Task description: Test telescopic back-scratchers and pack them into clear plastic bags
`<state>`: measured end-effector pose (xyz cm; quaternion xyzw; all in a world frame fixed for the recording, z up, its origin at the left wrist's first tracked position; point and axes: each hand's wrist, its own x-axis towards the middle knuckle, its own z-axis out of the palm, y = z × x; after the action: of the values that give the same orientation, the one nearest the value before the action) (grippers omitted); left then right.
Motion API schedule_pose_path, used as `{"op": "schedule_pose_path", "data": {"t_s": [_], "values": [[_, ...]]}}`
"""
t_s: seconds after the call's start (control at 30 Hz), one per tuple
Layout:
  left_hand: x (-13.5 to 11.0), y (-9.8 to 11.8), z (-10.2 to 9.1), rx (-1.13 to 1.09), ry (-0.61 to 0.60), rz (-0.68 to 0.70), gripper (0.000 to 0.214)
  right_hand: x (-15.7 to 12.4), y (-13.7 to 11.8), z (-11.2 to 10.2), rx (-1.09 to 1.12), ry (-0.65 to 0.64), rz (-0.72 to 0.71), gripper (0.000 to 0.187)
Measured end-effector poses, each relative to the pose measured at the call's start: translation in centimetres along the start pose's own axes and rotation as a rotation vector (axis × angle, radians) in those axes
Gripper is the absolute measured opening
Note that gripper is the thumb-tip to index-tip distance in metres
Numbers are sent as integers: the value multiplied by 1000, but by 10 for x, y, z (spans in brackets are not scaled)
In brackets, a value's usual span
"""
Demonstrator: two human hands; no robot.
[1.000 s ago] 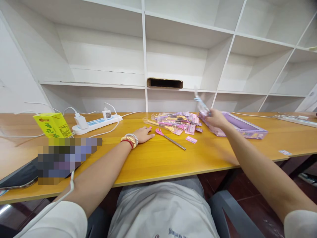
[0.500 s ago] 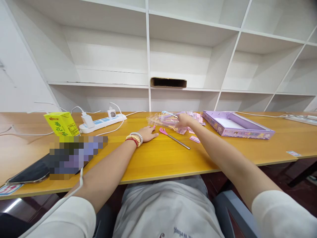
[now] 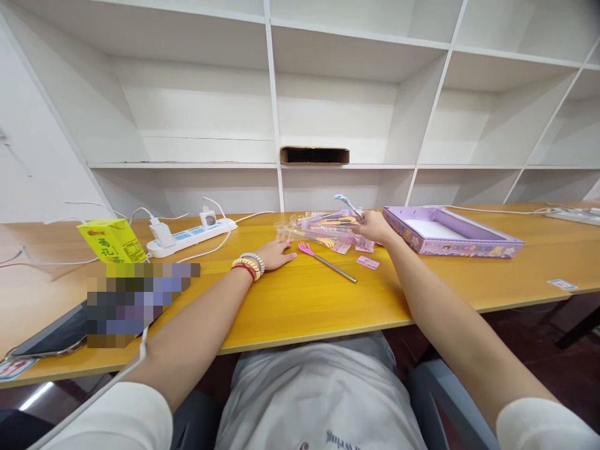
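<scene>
My right hand (image 3: 375, 226) is closed around the metal handle of a blue-headed back scratcher (image 3: 347, 202), its head pointing up and left. Beneath and beside it lies a heap of clear plastic packets (image 3: 323, 224) with purple, yellow and pink items inside. My left hand (image 3: 274, 255) rests flat on the table with its fingers apart, close to the left end of the heap. Between my hands a pink-headed back scratcher (image 3: 330, 265) with a metal handle lies on the wood. A small pink card (image 3: 367, 262) is to its right.
At the right stands an open purple box (image 3: 469, 247). On the left are a white power strip (image 3: 192, 236) with cables, a yellow carton (image 3: 112, 240) and a dark phone-like device (image 3: 51, 331). White shelves (image 3: 337, 112) rise behind, one holding a brown cardboard box (image 3: 285, 156).
My right hand has moved right and lifted the blue-headed back scratcher from over the packets, and its head now tilts upward. My left hand stays in about the same place.
</scene>
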<state>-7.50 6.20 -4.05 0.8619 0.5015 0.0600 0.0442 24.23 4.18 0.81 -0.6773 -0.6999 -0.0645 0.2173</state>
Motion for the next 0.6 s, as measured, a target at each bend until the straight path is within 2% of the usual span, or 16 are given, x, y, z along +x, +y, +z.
{"op": "schedule_pose_path", "data": {"t_s": [0.1,0.2,0.3,0.43,0.6], "values": [[0,-1,0,-2,-1,2,78,4,6,9,-90,-89,-23,27],[0,1,-2,-2,-15,-9,79,7,8,22,-160,-150,-141,33],[-1,2,-3,-1,-20,-8,80,7,6,32,-221,-197,-213,31],[-1,3,-4,-8,-10,-9,79,4,0,38,-235,-220,-208,32],[2,1,-3,-7,-16,0,77,3,-9,39,-256,-174,-160,29]]}}
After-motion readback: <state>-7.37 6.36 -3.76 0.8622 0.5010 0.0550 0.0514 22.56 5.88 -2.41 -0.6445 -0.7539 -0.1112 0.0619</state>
